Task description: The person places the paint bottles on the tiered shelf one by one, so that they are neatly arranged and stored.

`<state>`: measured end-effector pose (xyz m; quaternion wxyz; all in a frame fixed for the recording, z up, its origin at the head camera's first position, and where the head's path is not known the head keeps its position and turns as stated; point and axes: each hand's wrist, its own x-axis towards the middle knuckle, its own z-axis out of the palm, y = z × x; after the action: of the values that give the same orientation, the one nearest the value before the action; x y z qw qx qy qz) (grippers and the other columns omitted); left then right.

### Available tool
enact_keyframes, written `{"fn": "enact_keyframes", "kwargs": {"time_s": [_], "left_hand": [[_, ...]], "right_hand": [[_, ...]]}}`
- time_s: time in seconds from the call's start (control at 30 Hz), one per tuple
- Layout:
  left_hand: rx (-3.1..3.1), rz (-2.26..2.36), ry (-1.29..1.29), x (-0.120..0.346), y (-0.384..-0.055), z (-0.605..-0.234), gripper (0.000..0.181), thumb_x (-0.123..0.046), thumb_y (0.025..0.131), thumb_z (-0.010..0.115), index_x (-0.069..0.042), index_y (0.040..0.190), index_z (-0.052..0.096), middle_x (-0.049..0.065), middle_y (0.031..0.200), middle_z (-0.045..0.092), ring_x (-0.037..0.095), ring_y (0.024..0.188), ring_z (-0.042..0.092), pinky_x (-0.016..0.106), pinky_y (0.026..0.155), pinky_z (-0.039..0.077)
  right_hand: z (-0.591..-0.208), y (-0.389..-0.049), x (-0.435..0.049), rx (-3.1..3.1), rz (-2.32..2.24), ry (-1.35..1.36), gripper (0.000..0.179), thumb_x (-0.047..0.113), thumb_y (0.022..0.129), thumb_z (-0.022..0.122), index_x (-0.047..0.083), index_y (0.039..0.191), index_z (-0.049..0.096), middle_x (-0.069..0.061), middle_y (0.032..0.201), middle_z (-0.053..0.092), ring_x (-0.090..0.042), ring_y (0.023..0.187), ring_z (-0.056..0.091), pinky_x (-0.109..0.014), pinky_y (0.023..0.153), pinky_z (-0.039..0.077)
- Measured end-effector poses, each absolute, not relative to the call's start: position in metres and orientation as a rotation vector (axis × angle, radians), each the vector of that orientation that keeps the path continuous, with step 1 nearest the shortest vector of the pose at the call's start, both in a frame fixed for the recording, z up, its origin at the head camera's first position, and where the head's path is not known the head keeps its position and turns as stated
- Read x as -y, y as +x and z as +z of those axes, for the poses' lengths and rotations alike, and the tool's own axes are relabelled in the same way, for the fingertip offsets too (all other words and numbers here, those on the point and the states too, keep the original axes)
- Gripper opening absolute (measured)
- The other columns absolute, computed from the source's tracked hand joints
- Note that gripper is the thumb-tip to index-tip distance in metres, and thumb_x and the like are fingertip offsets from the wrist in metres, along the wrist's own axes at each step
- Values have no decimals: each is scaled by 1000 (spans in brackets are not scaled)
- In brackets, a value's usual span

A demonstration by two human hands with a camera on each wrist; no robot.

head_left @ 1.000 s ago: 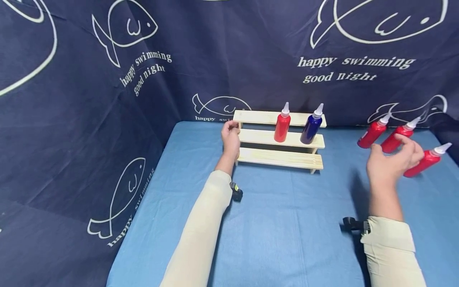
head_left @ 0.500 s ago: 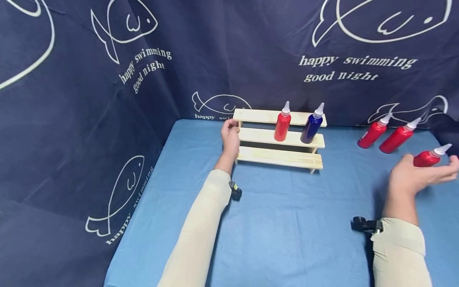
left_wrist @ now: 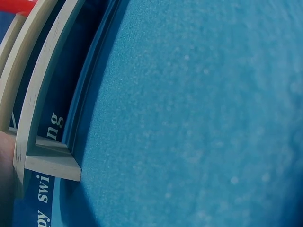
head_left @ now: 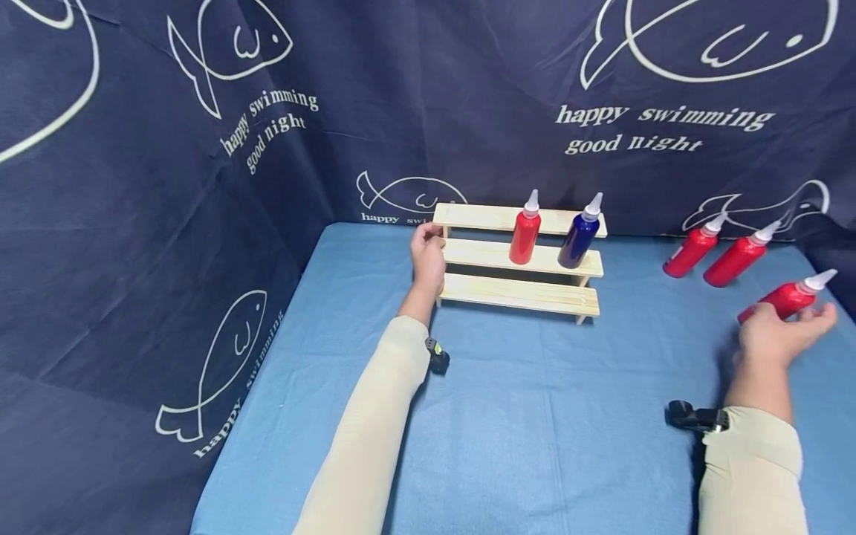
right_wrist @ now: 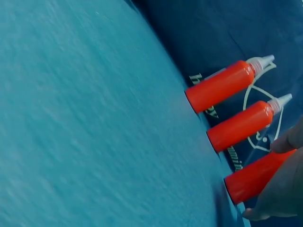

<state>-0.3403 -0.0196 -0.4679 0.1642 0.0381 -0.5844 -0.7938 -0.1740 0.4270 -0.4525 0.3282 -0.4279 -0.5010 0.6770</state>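
My left hand (head_left: pixel 428 260) grips the left end of a three-tier wooden display rack (head_left: pixel 521 290). In the left wrist view, the rack's end and a leg (left_wrist: pixel 54 165) show beside a bit of that hand. On the middle tier stand a red squeeze bottle (head_left: pixel 524 239) and a dark blue squeeze bottle (head_left: pixel 579 241), both with white pointed tips. At the right, my right hand (head_left: pixel 779 338) holds another red squeeze bottle (head_left: pixel 790 299), thumb on one side and fingers on the other. The right wrist view shows this bottle (right_wrist: pixel 255 177) between thumb and fingers, its upper end hidden.
Two more red squeeze bottles (head_left: pixel 690 253) (head_left: pixel 735 261) stand upright side by side, left of the held one. A light blue cloth (head_left: pixel 495 431) covers the table. Dark blue fabric (head_left: pixel 428 96) printed with white fish hangs behind and at the left.
My right hand has moved right and down, past the two other red bottles, and has closed round the rightmost one. The left hand has stayed at the rack's end.
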Motion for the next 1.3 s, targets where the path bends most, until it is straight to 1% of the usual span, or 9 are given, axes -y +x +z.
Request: {"fn": "enact_keyframes", "kwargs": {"time_s": [0.13,0.33,0.6,0.7,0.83,0.93,1.0,1.13,1.3], "left_hand": [[1665,-2266,114,19,-339,-466,25,16,83,47,2,98,62,-3,95,56,10,94,56,22,83,45],[1677,-2255,106,19,-339,-465,25,15,83,47,-1,96,62,-3,95,56,10,94,55,22,82,45],[1669,-2269,118,19,-338,-465,26,15,84,47,-3,96,62,-2,97,56,9,96,56,21,84,45],[1670,-2265,121,19,-337,-465,26,15,84,47,0,98,63,-1,98,56,9,96,56,21,84,45],[1677,-2256,124,19,-338,-466,26,15,83,47,2,100,63,0,99,57,9,96,56,21,84,45],[1685,-2253,126,20,-338,-466,27,15,84,47,3,101,63,0,100,57,9,97,56,21,85,45],[1689,-2250,127,20,-337,-466,26,15,84,47,4,101,63,0,100,57,10,97,56,21,85,45],[1679,-2251,121,19,-336,-465,26,15,83,47,3,100,63,2,99,57,11,97,56,21,85,45],[1667,-2257,113,19,-337,-466,26,16,83,47,1,98,63,6,100,58,12,98,57,21,86,45]], "right_hand": [[-455,-175,-433,1227,1830,-1053,85,-19,88,38,26,159,28,14,166,36,4,149,33,-6,113,33],[-458,-175,-435,1305,1734,-1119,68,-14,94,47,28,148,46,16,141,53,3,129,46,-11,106,36],[-456,-173,-434,1307,1726,-1117,57,-12,90,65,26,132,59,16,109,52,1,93,52,-7,71,42],[-453,-172,-430,1371,1719,-1163,56,-4,88,75,28,131,62,18,106,50,3,94,52,-5,68,42],[-447,-173,-426,1473,1733,-1226,45,7,83,85,33,116,68,19,101,52,5,94,50,-8,71,43],[-444,-173,-423,1527,1779,-1229,38,13,79,91,33,101,68,18,100,53,3,87,51,-11,68,44],[-444,-174,-421,1555,1824,-1210,39,16,78,93,32,99,65,16,100,55,5,79,55,-10,61,47],[-443,-174,-416,1609,1911,-1139,49,18,79,93,31,107,56,14,101,58,2,60,63,-14,51,52],[-444,-175,-412,1641,1950,-1034,53,17,81,92,29,110,49,22,89,65,1,58,64,-15,49,51]]}}
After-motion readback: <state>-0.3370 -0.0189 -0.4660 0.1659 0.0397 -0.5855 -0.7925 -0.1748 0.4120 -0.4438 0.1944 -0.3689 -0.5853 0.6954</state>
